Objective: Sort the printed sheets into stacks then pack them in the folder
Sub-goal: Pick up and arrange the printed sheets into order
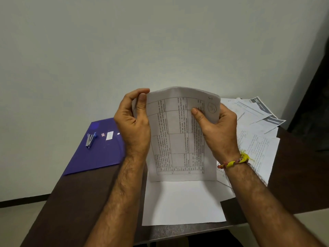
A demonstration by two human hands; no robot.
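Desk (74, 202): sheets (179, 139) upright between both grips.

Both forearms reach forward, bare, hands raised side by side. The left hand (132, 120) pinches with thumb and curled fingers; the right hand (216, 124) grips likewise, thumb in front, a yellow thread band (235, 162) on its wrist.

A white sheet (179, 139) ruled with a black table grid is held between the hands. Left of the left hand (132, 122), a purple folder (92, 157) is seen; at the right wrist, a yellow-and-red thread band (235, 162); beneath, a dark brown table (71, 202).
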